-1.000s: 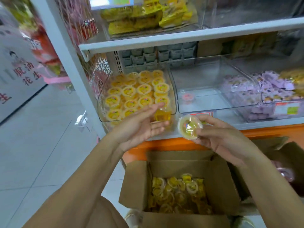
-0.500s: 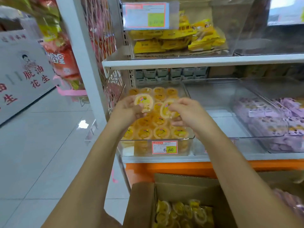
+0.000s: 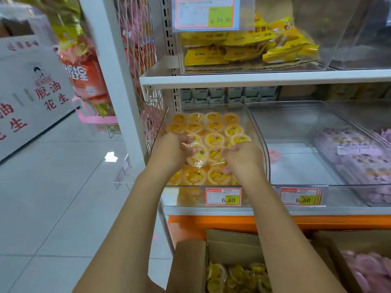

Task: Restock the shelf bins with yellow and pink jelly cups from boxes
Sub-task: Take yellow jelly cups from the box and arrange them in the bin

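L hand [image 3: 171, 150] pinches 1 cup [image 3: 197, 155] by rim, mid-bin [image 3: 258, 134]: light, slick, lid dents. R hand [image 3: 244, 158] fingers curled, grip unclear.

The right hand [image 3: 243, 157] shows only its back; its fingertips are buried among the shelved cups [image 3: 213, 125], so whether it grips one cannot be told. The left hand [image 3: 171, 151] covers the nine o'clock edge of the tilted yellow jelly cup [image 3: 197, 155] it holds. At six o'clock the cardboard box [image 3: 190, 267] is cut by the bottom edge and crossed by the right forearm [image 3: 285, 240]. At five o'clock the pink cups [image 3: 364, 269] are blurred and cropped by the corner. The price tag [image 3: 223, 196] small print is unreadable
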The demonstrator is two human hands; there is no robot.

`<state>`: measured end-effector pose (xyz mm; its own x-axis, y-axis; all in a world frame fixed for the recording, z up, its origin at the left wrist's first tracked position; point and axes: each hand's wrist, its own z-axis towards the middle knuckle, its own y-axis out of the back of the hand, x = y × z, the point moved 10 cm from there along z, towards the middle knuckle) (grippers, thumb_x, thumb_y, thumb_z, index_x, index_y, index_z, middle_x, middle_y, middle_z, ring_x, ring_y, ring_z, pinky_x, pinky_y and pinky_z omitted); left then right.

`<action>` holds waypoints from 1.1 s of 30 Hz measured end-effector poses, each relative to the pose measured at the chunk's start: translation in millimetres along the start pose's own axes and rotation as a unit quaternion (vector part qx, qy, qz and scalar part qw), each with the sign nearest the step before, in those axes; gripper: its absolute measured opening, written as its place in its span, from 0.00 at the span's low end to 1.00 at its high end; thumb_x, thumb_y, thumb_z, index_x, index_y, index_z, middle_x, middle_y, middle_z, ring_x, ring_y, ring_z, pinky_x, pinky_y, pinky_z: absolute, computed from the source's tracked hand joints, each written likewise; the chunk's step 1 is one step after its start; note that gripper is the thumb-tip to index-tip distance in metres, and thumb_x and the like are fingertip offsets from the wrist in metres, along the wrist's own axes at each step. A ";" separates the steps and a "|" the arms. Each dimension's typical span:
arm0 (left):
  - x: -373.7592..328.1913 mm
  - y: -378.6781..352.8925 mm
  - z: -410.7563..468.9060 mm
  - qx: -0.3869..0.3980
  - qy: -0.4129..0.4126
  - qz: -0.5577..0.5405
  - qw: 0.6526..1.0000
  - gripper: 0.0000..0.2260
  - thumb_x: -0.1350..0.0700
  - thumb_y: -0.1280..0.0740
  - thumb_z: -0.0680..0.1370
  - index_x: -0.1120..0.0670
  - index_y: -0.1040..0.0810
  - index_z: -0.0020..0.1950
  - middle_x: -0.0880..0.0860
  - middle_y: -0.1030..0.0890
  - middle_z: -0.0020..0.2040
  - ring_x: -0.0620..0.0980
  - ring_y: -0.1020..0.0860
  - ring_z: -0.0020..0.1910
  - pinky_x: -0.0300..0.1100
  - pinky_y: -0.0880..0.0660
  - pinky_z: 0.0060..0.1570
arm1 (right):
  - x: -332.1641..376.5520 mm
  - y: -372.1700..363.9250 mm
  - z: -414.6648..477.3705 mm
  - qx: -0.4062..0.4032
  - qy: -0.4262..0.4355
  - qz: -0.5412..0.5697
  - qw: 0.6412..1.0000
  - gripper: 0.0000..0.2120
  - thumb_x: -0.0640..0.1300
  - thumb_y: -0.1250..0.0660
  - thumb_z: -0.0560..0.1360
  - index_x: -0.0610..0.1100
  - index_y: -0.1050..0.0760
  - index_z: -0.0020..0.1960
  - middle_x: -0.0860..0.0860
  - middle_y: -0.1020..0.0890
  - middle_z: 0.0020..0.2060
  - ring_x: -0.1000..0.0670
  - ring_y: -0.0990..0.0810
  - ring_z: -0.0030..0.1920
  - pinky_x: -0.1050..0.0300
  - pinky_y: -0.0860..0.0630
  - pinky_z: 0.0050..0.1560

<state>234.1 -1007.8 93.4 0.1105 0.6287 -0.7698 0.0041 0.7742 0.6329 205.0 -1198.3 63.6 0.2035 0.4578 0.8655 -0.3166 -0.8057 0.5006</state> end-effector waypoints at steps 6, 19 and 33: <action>-2.6 0.9 -0.8 -0.027 -0.006 0.003 1.000 0.10 0.60 0.33 0.77 0.59 0.22 0.58 0.52 0.22 0.41 0.46 0.24 0.25 0.28 0.35 0.18 | -2.2 5.2 5.2 0.005 -0.036 -0.004 0.999 0.12 0.43 0.33 0.75 0.41 0.28 0.34 0.42 0.17 0.35 0.47 0.19 0.32 0.61 0.24 0.33; 8.8 16.3 -7.6 -0.150 0.013 0.076 0.986 0.05 0.58 0.27 0.72 0.53 0.22 0.45 0.54 0.19 0.49 0.55 0.20 0.48 0.46 0.23 0.46 | -3.3 -6.6 6.2 0.050 -0.035 0.020 0.998 0.10 0.38 0.33 0.74 0.42 0.30 0.36 0.41 0.18 0.34 0.42 0.17 0.36 0.45 0.18 0.45; -0.9 -138.8 -126.6 0.218 -0.111 0.081 0.966 0.12 0.52 0.28 0.74 0.51 0.30 0.35 0.49 0.23 0.28 0.39 0.27 0.24 0.36 0.31 0.30 | -133.1 18.4 -104.4 0.438 0.011 -0.181 0.880 0.04 0.37 0.33 0.74 0.40 0.28 0.44 0.44 0.19 0.37 0.49 0.19 0.34 0.60 0.23 0.34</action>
<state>107.6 -1106.5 -4.2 0.3542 0.6710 -0.6514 0.3814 0.5324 0.7557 75.4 -1234.8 -40.4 0.1230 0.7440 0.6568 0.6042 -0.5812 0.5452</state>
